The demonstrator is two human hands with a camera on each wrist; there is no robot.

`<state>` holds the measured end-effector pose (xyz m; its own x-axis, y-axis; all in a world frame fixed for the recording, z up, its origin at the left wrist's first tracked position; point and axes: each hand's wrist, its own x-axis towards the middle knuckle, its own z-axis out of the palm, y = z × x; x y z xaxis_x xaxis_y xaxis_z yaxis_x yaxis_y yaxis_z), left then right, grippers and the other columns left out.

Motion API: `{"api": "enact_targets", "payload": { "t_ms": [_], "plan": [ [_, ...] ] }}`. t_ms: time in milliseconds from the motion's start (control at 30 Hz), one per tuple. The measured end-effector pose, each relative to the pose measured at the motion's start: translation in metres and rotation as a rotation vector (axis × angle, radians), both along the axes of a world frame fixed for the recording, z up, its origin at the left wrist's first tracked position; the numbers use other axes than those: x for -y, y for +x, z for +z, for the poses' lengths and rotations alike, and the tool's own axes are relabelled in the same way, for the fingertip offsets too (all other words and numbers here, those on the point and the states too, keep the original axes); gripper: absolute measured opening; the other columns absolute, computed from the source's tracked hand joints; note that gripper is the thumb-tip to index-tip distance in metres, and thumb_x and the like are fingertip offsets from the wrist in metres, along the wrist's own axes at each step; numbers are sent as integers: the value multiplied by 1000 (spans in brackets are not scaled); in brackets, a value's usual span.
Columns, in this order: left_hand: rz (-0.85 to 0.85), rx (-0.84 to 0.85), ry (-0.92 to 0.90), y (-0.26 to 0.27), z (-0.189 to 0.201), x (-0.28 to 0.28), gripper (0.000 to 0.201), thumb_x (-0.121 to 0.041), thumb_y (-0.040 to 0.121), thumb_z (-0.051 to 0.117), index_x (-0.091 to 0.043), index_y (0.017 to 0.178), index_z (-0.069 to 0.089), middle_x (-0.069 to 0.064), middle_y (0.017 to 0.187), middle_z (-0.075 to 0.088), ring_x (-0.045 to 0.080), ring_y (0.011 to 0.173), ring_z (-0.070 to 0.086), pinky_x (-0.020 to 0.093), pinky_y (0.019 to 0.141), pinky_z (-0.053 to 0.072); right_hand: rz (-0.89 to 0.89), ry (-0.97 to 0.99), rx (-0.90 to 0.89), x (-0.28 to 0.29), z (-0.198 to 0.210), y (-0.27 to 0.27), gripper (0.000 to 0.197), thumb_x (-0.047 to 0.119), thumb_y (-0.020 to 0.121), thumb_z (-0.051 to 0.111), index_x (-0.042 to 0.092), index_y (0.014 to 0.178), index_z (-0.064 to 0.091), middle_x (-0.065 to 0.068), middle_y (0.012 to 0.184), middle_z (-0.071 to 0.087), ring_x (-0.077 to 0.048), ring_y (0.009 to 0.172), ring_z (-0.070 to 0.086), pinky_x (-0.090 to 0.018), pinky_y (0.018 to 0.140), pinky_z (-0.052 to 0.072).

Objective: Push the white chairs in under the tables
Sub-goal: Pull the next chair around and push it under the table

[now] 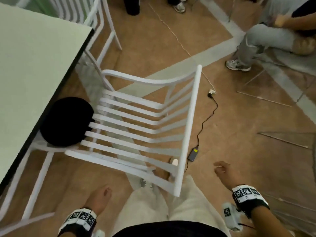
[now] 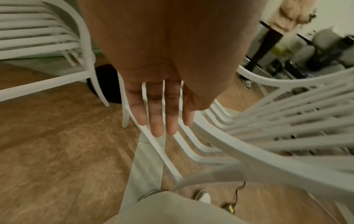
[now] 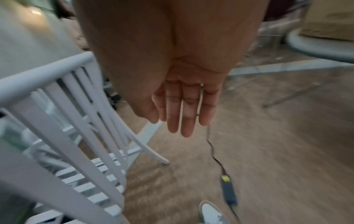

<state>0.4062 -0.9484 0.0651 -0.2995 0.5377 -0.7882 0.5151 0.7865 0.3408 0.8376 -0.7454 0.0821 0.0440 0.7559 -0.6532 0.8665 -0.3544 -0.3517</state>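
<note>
A white slatted chair stands in front of me, its seat partly under the pale green table at the left and its backrest rail toward me. My left hand hangs free below the chair, fingers straight, touching nothing. My right hand hovers right of the backrest, fingers straight and relaxed, holding nothing. The chair's back slats show left of that hand. Another white chair stands further along the table.
A black round cushion lies on the chair seat at the table edge. A black cable with a power adapter runs across the floor right of the chair. A seated person's legs and clear chair frames fill the upper right.
</note>
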Motion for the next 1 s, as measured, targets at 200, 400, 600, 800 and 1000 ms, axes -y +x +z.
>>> {"api": "enact_targets", "payload": {
  "t_ms": [200, 400, 600, 800, 1000],
  "plan": [
    [299, -12, 109, 47, 20, -1, 31, -14, 89, 50, -40, 71, 54, 1, 88, 69, 24, 86, 65, 33, 79, 47, 348, 334, -132, -169, 38, -71, 72, 7, 81, 67, 19, 140, 29, -13, 136, 46, -33, 115, 53, -47, 94, 47],
    [537, 55, 249, 152, 65, -31, 31, -27, 84, 58, -57, 91, 52, -31, 99, 61, -5, 92, 58, -1, 74, 40, 924, 582, -102, -284, 61, -116, 86, 8, 75, 72, 19, 145, 22, -14, 154, 23, -34, 135, 32, -50, 103, 41],
    [467, 59, 432, 231, 94, -71, 47, -72, 70, 48, -67, 112, 28, -48, 123, 30, -21, 110, 36, -3, 92, 26, 1290, 662, 59, -335, 63, -142, 84, 16, 73, 75, 19, 143, 30, -16, 151, 29, -36, 139, 26, -56, 112, 27],
    [274, -133, 441, 264, 81, -93, 54, -57, 67, 48, -38, 118, 50, -22, 104, 65, -6, 93, 55, 14, 85, 37, 1471, 615, 314, -339, 54, -156, 64, 10, 79, 63, 27, 137, 41, -9, 150, 36, -37, 140, 22, -60, 114, 18],
    [220, -210, 386, 263, 63, -92, 73, -49, 37, 84, -37, 106, 62, -21, 94, 69, -1, 82, 67, 19, 83, 40, 1454, 638, 413, -326, 54, -163, 59, 8, 80, 54, 34, 133, 47, -5, 143, 47, -36, 138, 22, -60, 115, 15]
  ]
}}
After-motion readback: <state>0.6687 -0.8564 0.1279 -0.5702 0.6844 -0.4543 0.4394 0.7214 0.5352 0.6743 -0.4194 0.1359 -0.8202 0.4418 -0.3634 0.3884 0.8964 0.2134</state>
